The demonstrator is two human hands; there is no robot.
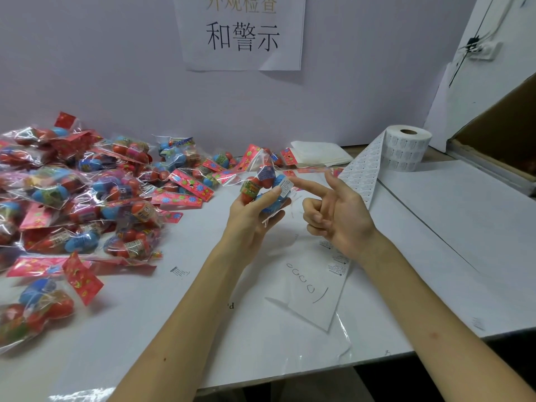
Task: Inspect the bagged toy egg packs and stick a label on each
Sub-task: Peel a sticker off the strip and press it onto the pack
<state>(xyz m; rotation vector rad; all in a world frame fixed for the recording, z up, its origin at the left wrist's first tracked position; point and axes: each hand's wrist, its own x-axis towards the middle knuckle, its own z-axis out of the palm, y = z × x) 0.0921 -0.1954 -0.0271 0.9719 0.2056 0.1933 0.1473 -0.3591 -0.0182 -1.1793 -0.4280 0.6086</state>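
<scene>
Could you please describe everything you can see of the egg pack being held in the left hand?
The egg pack is a crinkly clear bag of red and blue toy eggs, topped by a red flower-printed header card. The left hand grips it from below, above the white table, header tilted away. A small white label sits on the side nearest the right hand, whose straight forefinger touches it.

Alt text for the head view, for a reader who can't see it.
The left hand holds up a bagged toy egg pack while the right hand touches a small white label on it with its index finger. A heap of packs lies left, a label roll right, on the white table.
</scene>
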